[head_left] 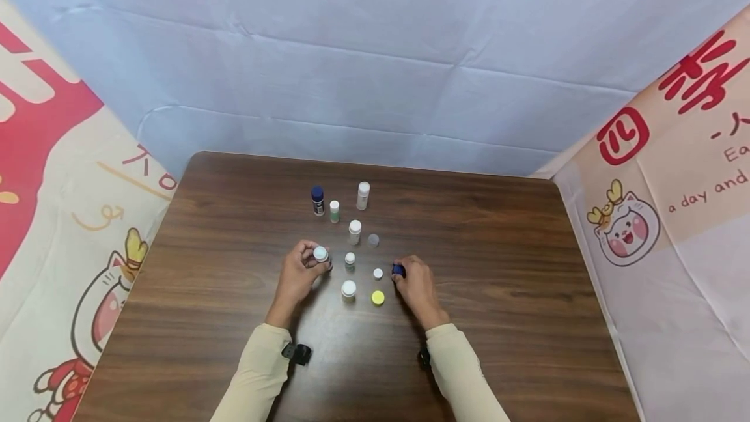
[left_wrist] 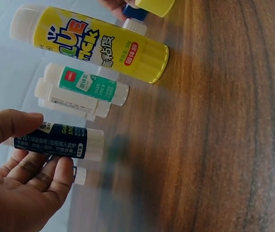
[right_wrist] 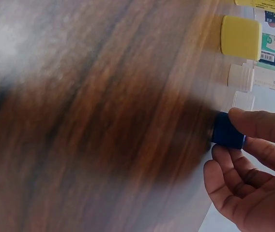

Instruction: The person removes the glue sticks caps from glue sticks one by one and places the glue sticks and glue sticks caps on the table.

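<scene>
My left hand (head_left: 297,275) grips a dark navy glue stick (left_wrist: 74,141) between thumb and fingers, its white top (head_left: 320,254) uncovered. The stick stands upright at the left of the group. On the other side, my right hand (head_left: 418,284) pinches a blue cap (right_wrist: 228,131) with thumb and fingertips, close over the table. Left of that cap are a small white cap (head_left: 377,273) and a yellow cap (head_left: 377,298). Between the hands stand a yellow glue stick (left_wrist: 99,43) and a smaller green glue stick (left_wrist: 91,84), both with white tops showing.
Behind them on the wooden table (head_left: 504,292) stand a white glue stick (head_left: 355,232) and a translucent cap (head_left: 373,240). Farther back are a blue-capped stick (head_left: 318,200), a small green-and-white stick (head_left: 334,211) and a white-capped stick (head_left: 363,196). A pale cloth (head_left: 363,83) hangs behind the table.
</scene>
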`<state>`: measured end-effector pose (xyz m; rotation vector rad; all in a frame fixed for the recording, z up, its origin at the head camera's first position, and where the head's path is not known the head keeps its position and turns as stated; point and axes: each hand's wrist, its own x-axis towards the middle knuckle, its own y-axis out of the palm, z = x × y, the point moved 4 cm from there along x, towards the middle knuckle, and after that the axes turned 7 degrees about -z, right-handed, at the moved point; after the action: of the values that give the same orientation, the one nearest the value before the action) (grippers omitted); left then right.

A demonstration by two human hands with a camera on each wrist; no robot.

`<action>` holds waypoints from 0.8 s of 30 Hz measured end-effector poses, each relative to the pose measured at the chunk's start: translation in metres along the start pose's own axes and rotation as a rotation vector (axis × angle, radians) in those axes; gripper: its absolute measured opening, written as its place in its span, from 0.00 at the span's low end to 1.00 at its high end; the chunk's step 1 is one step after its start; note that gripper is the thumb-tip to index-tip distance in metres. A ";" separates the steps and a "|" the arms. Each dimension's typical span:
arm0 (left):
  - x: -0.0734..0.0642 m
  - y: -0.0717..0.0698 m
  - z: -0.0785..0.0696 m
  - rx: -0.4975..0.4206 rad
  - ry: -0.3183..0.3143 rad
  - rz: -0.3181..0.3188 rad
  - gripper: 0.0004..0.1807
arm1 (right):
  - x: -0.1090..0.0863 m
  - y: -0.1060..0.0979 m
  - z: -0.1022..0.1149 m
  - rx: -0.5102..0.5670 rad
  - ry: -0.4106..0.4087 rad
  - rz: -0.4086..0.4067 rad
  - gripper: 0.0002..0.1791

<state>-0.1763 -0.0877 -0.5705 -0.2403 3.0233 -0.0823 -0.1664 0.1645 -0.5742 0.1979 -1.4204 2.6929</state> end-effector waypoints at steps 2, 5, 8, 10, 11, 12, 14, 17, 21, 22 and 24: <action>0.000 0.000 0.002 -0.005 -0.013 -0.008 0.18 | 0.000 0.001 -0.001 -0.007 0.007 0.005 0.13; 0.001 0.000 0.004 0.004 -0.028 -0.016 0.18 | 0.000 0.001 -0.001 -0.009 0.011 0.005 0.14; 0.000 0.000 0.005 0.010 -0.049 -0.013 0.18 | 0.000 0.002 -0.002 -0.005 0.011 -0.002 0.14; 0.000 0.000 0.004 0.013 -0.065 -0.006 0.18 | 0.000 0.001 -0.002 -0.005 0.008 -0.006 0.14; 0.000 0.000 0.004 0.015 -0.070 -0.002 0.18 | 0.000 0.001 -0.002 -0.006 0.007 -0.008 0.14; 0.000 0.000 0.004 0.012 -0.072 0.003 0.18 | 0.000 0.001 -0.003 -0.005 0.008 -0.008 0.14; 0.000 0.000 0.003 0.014 -0.073 0.007 0.18 | 0.001 0.000 -0.002 -0.005 0.009 -0.010 0.14; 0.000 0.000 0.005 0.025 -0.066 0.000 0.18 | 0.001 0.000 -0.002 -0.008 0.010 -0.009 0.14; 0.000 -0.001 0.009 0.081 -0.017 -0.020 0.18 | 0.002 0.001 -0.002 -0.016 0.005 0.000 0.14; 0.000 0.000 0.010 0.108 0.005 -0.026 0.17 | 0.002 0.001 -0.002 -0.017 0.003 0.004 0.14; -0.002 0.000 0.010 0.169 0.048 -0.041 0.18 | 0.002 0.001 -0.002 -0.021 0.002 0.015 0.14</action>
<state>-0.1735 -0.0876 -0.5798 -0.2892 3.0359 -0.3494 -0.1682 0.1658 -0.5764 0.1835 -1.4547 2.6880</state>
